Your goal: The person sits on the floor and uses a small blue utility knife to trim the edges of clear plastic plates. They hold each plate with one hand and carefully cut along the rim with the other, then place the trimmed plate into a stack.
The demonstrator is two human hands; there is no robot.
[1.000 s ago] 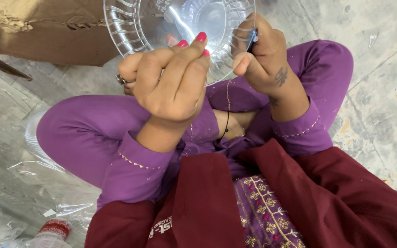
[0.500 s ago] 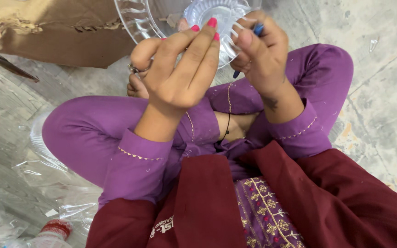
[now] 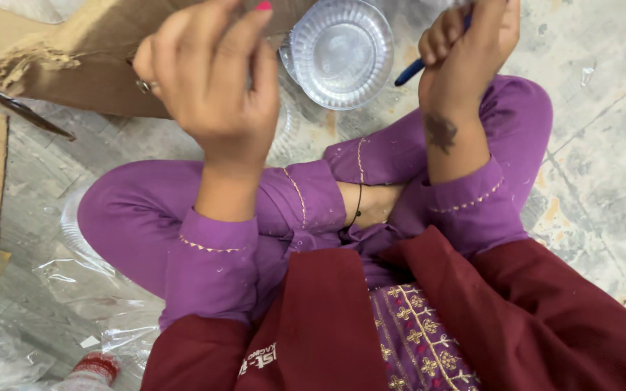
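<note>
My left hand (image 3: 211, 87) is raised over my left knee, fingers loosely bent and apart, with nothing visible in it. A ring sits on one finger. My right hand (image 3: 465, 51) is closed around a blue pen (image 3: 409, 74), whose tip points down and left. Between the hands a clear ribbed plastic bowl (image 3: 342, 54) lies beyond my knees, touched by neither hand. More clear plastic (image 3: 284, 127) shows just behind my left wrist. I sit cross-legged in purple trousers (image 3: 146, 217) and a maroon top.
A torn brown cardboard box (image 3: 74, 72) stands at the upper left. Crumpled clear plastic wrap (image 3: 30, 340) and a bottle with a red cap (image 3: 96, 366) lie at the lower left. Another clear dish (image 3: 70, 228) peeks from beside my left thigh. Grey stone floor (image 3: 603, 145) spreads to the right.
Both hands held the clear bowl up close before. Now the bowl lies farther off, untouched, and my hands have parted, the left one free and the right still gripping the pen.
</note>
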